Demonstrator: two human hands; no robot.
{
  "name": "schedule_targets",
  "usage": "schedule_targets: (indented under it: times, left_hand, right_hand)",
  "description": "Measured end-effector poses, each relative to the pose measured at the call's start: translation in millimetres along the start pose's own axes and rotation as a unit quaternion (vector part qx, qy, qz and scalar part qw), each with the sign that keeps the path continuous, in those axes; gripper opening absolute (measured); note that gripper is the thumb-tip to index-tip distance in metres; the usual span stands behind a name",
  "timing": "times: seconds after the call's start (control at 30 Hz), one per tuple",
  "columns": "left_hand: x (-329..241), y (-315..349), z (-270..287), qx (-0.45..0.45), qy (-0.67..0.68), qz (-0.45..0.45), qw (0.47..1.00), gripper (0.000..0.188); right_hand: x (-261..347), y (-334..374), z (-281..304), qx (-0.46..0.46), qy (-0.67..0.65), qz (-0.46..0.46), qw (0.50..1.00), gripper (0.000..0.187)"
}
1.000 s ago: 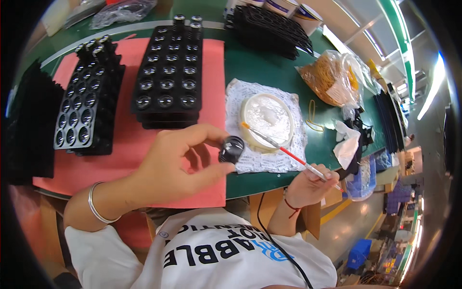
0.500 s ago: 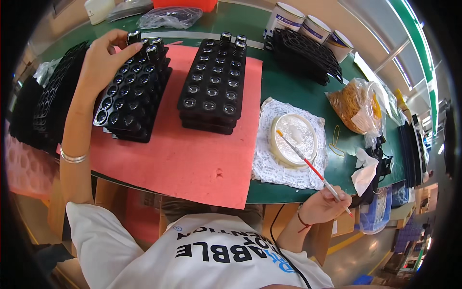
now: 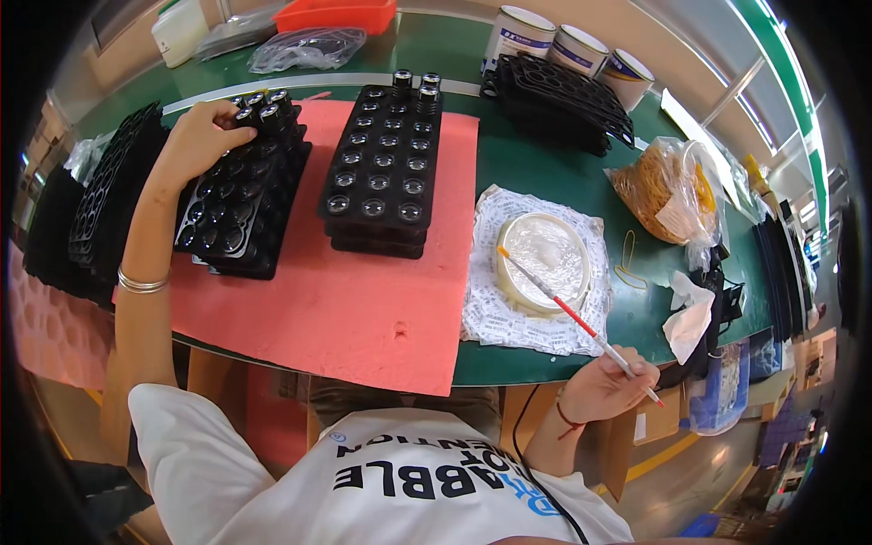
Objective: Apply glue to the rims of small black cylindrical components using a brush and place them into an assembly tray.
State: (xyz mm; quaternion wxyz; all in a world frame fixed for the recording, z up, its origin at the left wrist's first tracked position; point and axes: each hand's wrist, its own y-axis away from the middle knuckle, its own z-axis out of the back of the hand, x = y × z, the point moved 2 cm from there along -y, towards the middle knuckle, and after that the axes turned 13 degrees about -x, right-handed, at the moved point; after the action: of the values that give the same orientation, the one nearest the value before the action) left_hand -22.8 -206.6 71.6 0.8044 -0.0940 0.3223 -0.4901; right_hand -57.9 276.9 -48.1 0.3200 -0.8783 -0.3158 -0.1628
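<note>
My left hand (image 3: 202, 141) is at the far end of the left stack of black trays (image 3: 213, 238), its thumb and fingers closed on a small black cylinder with a shiny top (image 3: 245, 116). A few similar cylinders stand raised right beside it. To the right is a second stack of black trays (image 3: 373, 209) filled with rows of glossy round pieces, a few standing taller at its far end. My right hand (image 3: 610, 381) grips a thin paintbrush (image 3: 581, 322) with a red and silver handle. The brush's yellowish tip lies over a round, pale tub (image 3: 545, 259).
A pink foam mat (image 3: 363, 313) lies under both stacks; printed paper (image 3: 490, 329) lies under the tub. Black plastic trays (image 3: 559, 95) sit before several cans (image 3: 520, 38). A bag of rubber bands (image 3: 661, 193) and a crumpled tissue (image 3: 688, 320) are at the right.
My left hand has come down and slightly nearer with the cylinder, which now sits lower among the others on the left stack. My right hand still holds the brush over the tub.
</note>
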Motion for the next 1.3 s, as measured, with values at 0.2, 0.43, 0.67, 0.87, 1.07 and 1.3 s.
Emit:
schedule_targets:
  times: [0.2,0.43,0.67,0.87,1.07,1.3]
  left_hand:
    - [-3.8,-4.0,-0.4,0.017,-0.015,0.005,1.000,0.025]
    - [8.6,-9.5,3.0,0.049,-0.011,-0.007,0.999,0.028]
    - [-80.6,-12.1,21.4,-0.085,-0.081,-0.091,0.989,0.042]
    - [-120.2,-48.8,-59.1,0.005,0.001,-0.255,0.967,0.041]
    - [-126.0,-68.1,-100.6,0.042,-0.093,-0.262,0.960,0.035]
    - [-165.2,-18.0,-42.9,-0.045,0.068,-0.239,0.968,0.020]
  right_hand:
    - [0.5,-0.2,-2.4,0.017,0.000,0.008,1.000,0.026]
    - [-0.4,-1.0,3.1,0.015,-0.012,-0.008,1.000,0.025]
    - [1.5,-1.2,6.4,0.030,0.012,0.011,0.999,0.024]
    - [1.3,0.7,5.0,0.016,0.047,0.031,0.998,0.025]
    - [2.9,2.1,-11.0,0.057,0.064,0.042,0.995,0.030]
    - [3.6,-3.7,-6.9,0.036,0.097,0.063,0.993,0.030]
